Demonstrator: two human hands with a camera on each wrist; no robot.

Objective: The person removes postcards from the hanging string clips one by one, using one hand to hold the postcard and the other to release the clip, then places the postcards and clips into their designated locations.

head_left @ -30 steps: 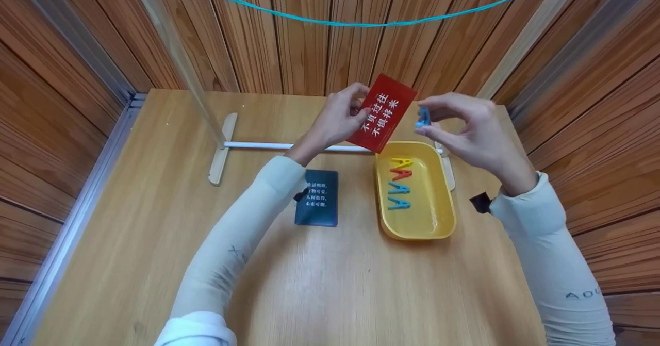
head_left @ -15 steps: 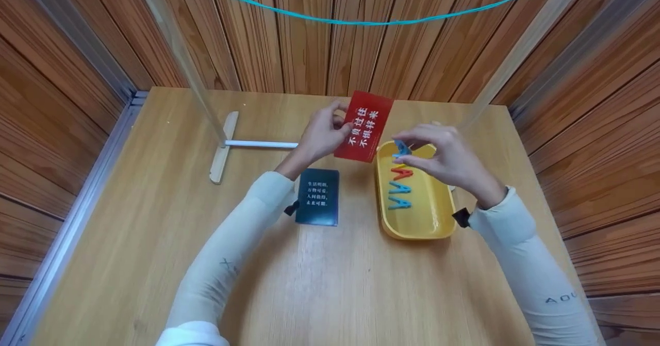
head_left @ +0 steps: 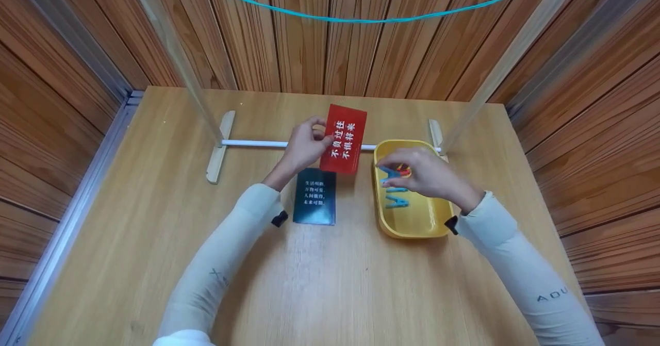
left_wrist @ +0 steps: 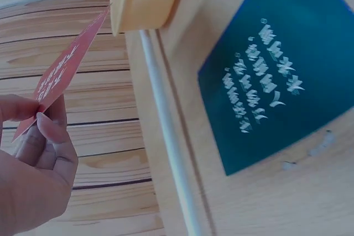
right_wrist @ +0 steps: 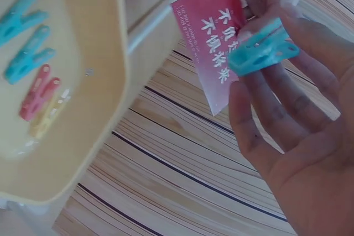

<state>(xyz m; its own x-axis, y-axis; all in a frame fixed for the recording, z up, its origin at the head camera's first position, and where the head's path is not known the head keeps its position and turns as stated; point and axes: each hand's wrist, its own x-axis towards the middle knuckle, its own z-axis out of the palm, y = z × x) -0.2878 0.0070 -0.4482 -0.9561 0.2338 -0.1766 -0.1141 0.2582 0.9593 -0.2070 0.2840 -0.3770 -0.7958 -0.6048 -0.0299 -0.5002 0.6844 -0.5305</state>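
Note:
My left hand (head_left: 308, 144) pinches a red card (head_left: 344, 138) with white lettering between thumb and fingers. The card is raised above the far side of a dark green card (head_left: 314, 197), which lies flat on the table. Over the yellow basin (head_left: 380, 221), my right hand (head_left: 427, 175) holds a blue clothespin (right_wrist: 261, 48) between thumb and fingertips. Clothespin and red card look apart in the head view. Inside the basin lie blue clothespins (right_wrist: 29, 59), a red clothespin (right_wrist: 38, 93) and a yellow clothespin (right_wrist: 51, 115), partly hidden by my right hand in the head view.
A cyan string (head_left: 356, 20) sags between two upright wooden posts (head_left: 178, 65). A white rod (head_left: 252, 144) joins their feet low across the table, behind the green card. Wood-panelled walls enclose the table (head_left: 330, 284) at the back and sides.
My left hand has moved left and nearer with the red card, which now stands more upright. My right hand has moved left and nearer, bringing the clothespin over the basin.

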